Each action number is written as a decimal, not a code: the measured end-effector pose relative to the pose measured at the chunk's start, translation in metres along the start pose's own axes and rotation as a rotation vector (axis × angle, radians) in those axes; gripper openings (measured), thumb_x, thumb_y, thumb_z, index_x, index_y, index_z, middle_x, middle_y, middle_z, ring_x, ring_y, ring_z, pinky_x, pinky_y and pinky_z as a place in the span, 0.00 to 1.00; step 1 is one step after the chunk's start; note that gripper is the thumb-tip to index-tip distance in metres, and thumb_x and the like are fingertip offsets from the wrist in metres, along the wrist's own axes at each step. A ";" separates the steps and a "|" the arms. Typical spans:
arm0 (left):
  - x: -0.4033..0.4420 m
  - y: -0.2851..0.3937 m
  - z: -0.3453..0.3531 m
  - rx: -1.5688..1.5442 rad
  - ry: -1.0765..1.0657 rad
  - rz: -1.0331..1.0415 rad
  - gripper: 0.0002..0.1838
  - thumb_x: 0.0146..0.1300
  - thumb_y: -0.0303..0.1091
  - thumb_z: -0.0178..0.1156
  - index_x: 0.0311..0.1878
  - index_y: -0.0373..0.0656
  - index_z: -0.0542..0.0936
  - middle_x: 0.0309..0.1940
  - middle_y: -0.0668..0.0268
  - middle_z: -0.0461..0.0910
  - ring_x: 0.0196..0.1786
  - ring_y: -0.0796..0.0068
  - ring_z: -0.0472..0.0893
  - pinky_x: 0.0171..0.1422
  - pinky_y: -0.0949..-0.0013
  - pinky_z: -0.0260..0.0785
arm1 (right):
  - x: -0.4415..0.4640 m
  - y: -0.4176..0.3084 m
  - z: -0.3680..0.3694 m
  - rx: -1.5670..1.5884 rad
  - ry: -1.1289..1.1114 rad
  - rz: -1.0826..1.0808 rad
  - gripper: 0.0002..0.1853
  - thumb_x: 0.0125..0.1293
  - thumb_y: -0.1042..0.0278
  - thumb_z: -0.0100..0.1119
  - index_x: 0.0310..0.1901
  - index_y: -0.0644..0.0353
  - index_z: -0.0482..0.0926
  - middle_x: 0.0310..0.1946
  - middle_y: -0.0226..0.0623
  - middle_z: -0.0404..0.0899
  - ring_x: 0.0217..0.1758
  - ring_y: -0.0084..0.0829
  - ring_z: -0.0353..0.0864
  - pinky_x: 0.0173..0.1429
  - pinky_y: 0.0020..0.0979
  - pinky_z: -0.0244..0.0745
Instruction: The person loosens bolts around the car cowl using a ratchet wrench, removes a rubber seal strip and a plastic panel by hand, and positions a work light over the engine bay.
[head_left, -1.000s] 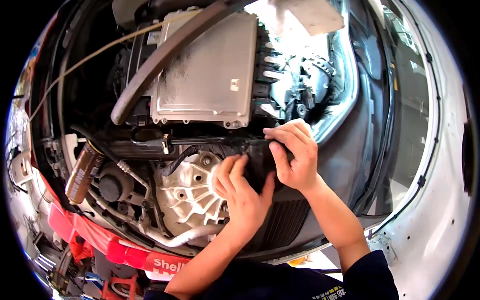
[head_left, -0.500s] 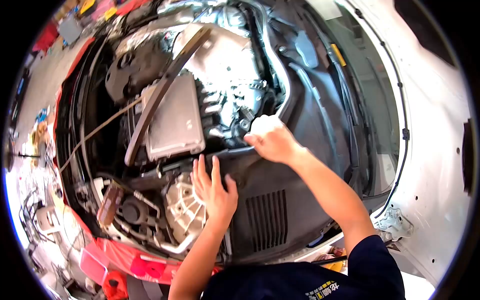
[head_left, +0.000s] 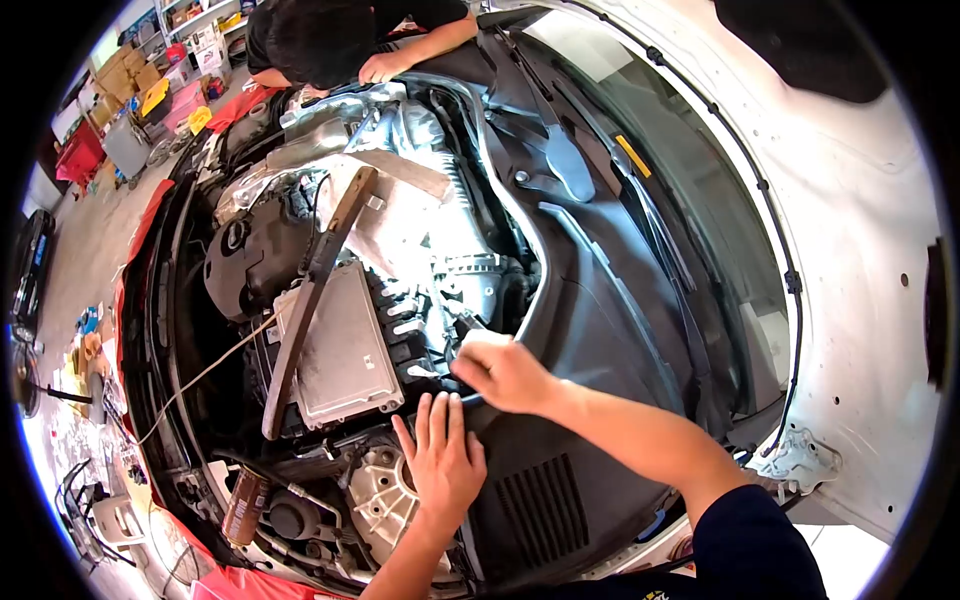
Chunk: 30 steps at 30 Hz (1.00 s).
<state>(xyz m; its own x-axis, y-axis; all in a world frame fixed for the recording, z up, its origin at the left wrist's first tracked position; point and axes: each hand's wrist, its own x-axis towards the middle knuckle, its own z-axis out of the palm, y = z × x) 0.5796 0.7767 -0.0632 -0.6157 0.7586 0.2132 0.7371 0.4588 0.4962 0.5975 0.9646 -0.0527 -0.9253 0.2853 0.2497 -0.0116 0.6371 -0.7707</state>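
Observation:
My left hand (head_left: pixel 446 462) lies flat with fingers stretched at the edge of the black plastic cover (head_left: pixel 600 430), beside a pale metal strut mount (head_left: pixel 383 496). My right hand (head_left: pixel 503 370) is curled into a fist just to its right, over the engine's near edge. Whatever it grips, if anything, is hidden; a dark part shows just above the knuckles. Left of both hands sits a flat grey metal control box (head_left: pixel 345 350) with connectors along its side. A long wooden bar (head_left: pixel 318 285) leans across that box.
A co-worker's hand (head_left: pixel 384 67) rests on the far side of the engine bay. A brown can (head_left: pixel 245 507) stands near the front left corner. A thin cable (head_left: pixel 205 372) crosses the front. The raised white hood (head_left: pixel 860 300) borders the right, beyond the windshield (head_left: pixel 690 190).
My view has tilted up, so the engine bay sits lower and a co-worker leaning in now shows at the far side. My left hand stays flat; my right stays clenched.

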 end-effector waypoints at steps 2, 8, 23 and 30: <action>0.011 0.005 0.006 -0.014 0.027 0.020 0.26 0.61 0.36 0.62 0.61 0.36 0.76 0.60 0.56 0.74 0.70 0.55 0.68 0.80 0.36 0.42 | 0.035 0.006 -0.028 -0.210 0.182 0.005 0.05 0.66 0.72 0.58 0.36 0.64 0.78 0.32 0.49 0.78 0.37 0.53 0.79 0.42 0.45 0.73; 0.120 0.087 0.043 -0.476 0.125 0.057 0.30 0.63 0.35 0.62 0.66 0.31 0.70 0.62 0.49 0.71 0.64 0.47 0.71 0.69 0.54 0.64 | 0.228 0.121 -0.113 -0.792 0.204 0.406 0.23 0.71 0.50 0.54 0.39 0.69 0.79 0.45 0.53 0.83 0.50 0.53 0.83 0.55 0.48 0.78; 0.243 0.093 0.104 0.158 -0.034 0.156 0.27 0.70 0.27 0.46 0.71 0.26 0.61 0.70 0.32 0.59 0.69 0.36 0.68 0.74 0.52 0.64 | 0.295 0.162 -0.115 -1.002 -0.024 0.389 0.19 0.68 0.54 0.54 0.41 0.65 0.82 0.41 0.54 0.84 0.49 0.53 0.84 0.52 0.46 0.78; 0.241 0.098 0.126 -0.602 0.201 -0.162 0.30 0.66 0.21 0.49 0.71 0.25 0.59 0.69 0.30 0.59 0.70 0.40 0.69 0.65 0.63 0.75 | 0.293 0.160 -0.116 -1.079 -0.023 0.337 0.19 0.67 0.54 0.57 0.38 0.67 0.83 0.37 0.54 0.85 0.44 0.53 0.85 0.50 0.46 0.79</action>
<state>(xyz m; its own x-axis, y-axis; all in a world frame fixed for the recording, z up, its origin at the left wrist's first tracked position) 0.5385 1.0625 -0.0697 -0.7891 0.5734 0.2203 0.3817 0.1769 0.9072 0.3681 1.2333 -0.0345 -0.8262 0.5534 0.1050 0.5629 0.8185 0.1152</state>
